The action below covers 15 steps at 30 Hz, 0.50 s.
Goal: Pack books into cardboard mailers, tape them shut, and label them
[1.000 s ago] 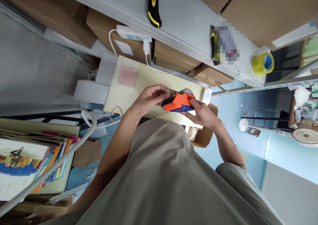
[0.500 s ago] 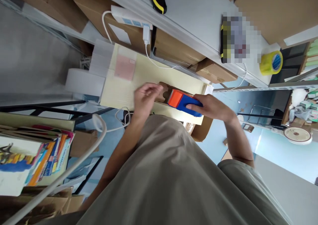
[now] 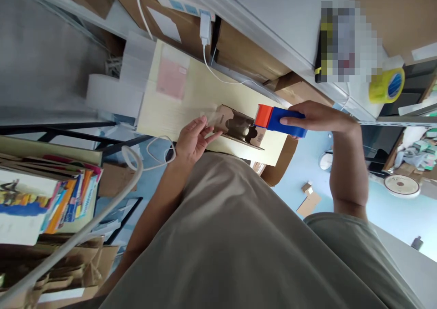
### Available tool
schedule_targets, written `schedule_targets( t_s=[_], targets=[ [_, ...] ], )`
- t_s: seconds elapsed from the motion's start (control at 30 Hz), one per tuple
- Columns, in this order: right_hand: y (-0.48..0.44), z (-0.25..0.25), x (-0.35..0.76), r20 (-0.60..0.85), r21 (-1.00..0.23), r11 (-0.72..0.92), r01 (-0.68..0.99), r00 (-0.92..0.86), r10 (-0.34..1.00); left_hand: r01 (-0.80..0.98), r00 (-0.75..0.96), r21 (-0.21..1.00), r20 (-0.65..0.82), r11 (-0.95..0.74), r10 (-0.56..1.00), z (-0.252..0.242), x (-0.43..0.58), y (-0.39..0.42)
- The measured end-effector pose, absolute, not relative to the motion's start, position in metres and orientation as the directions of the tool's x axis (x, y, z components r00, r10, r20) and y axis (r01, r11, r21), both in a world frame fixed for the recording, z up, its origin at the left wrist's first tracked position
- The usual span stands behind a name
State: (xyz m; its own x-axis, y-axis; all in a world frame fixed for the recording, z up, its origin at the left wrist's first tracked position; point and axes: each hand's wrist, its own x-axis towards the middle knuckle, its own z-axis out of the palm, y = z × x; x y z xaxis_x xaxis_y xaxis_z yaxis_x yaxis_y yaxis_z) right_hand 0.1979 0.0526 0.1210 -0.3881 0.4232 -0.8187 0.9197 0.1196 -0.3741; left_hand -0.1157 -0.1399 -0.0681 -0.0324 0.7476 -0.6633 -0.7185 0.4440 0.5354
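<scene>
A small brown cardboard box (image 3: pixel 239 126) with cut-out holes lies on the pale yellow table (image 3: pixel 180 118). My right hand (image 3: pixel 319 117) is closed around a blue and orange tape dispenser (image 3: pixel 278 119) at the box's right end. My left hand (image 3: pixel 195 138) rests at the box's left end, fingers stretched out against a strip of clear tape there.
A pink slip (image 3: pixel 172 78) lies on the table. A grey shelf above carries a yellow tape roll (image 3: pixel 385 85), a white power strip (image 3: pixel 179 2) with a charger cable and cardboard boxes. Books (image 3: pixel 51 195) are stacked at the left. A white cable loops near my left wrist.
My right hand has drawn the dispenser rightward along the box, uncovering the box. My left hand let go of the dispenser and flattened at the box's left end.
</scene>
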Motion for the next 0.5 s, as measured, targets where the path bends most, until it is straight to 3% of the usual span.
schedule_targets(
  t_s=[0.1,0.23,0.5],
  targets=[
    [0.056,0.111,0.185,-0.841,-0.36,0.055,0.931,-0.35,0.413,-0.763,0.0,0.464,-0.697,0.451,0.717,-0.075,-0.115,-0.128],
    [0.048,0.091,0.183,-0.857,-0.354,-0.016,0.935,-0.318,0.405,-0.736,0.034,0.456,-0.714,0.501,0.7,-0.083,-0.118,-0.116],
    [0.003,0.146,0.158,-0.862,-0.306,-0.045,0.951,-0.256,0.438,-0.552,-0.142,0.666,-0.668,0.502,0.73,-0.109,-0.14,-0.109]
  ],
)
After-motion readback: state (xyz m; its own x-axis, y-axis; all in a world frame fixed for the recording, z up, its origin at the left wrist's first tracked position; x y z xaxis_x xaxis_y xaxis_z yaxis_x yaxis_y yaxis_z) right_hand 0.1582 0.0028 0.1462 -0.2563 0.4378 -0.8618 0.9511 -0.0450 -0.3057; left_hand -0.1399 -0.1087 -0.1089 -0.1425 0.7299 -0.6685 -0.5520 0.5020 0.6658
